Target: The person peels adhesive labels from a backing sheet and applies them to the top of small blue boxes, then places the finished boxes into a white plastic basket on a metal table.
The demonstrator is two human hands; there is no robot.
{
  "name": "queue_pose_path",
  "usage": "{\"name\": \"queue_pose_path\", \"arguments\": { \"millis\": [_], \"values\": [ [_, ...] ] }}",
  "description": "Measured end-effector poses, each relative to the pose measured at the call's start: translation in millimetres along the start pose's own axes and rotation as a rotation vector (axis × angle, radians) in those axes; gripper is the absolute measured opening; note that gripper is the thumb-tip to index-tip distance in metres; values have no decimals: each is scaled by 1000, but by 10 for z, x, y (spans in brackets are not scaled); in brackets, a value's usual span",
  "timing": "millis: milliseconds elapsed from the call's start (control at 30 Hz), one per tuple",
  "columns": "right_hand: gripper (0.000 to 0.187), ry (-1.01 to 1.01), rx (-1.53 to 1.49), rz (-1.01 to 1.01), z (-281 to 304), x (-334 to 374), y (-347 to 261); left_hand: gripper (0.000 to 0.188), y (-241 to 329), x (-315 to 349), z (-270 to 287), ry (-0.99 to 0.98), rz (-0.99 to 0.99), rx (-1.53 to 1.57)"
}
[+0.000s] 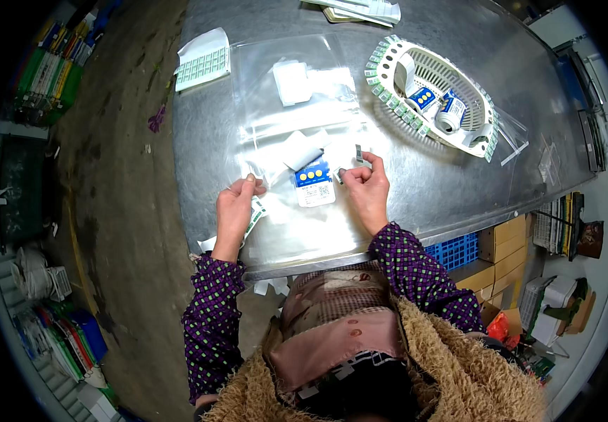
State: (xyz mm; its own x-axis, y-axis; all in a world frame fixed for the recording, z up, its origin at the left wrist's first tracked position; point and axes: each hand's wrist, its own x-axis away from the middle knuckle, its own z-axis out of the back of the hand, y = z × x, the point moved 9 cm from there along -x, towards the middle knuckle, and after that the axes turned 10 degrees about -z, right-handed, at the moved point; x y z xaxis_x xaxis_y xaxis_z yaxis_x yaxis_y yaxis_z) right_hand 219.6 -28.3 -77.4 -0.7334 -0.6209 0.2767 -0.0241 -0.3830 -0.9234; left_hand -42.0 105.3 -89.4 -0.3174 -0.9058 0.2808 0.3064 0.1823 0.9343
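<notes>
While white basket (483, 116) holds label rolls (450, 112), left hand (236, 204) pinches strip (255, 214) — right hand (365, 186) pinches small label (359, 155).

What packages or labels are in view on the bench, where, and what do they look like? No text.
Small packet: between the hands, rectangular, white with blue band and yellow dots.
Label strip: in left hand, narrow, white and green.
Label sheet: far left of metal table, pale green grid.
Rolls: in white oval basket, white and blue.
Clear bags: table centre, transparent.
</notes>
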Motion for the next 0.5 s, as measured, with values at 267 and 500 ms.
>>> {"name": "queue_pose_path", "arguments": {
  "millis": [267,500],
  "values": [
    [47,193,320,81,-151,106,51,39,-216,4,34,0,-15,-143],
    [65,68,609,203,-14,-140,163,28,128,-11,38,-66,-162,-119]
  ]
}}
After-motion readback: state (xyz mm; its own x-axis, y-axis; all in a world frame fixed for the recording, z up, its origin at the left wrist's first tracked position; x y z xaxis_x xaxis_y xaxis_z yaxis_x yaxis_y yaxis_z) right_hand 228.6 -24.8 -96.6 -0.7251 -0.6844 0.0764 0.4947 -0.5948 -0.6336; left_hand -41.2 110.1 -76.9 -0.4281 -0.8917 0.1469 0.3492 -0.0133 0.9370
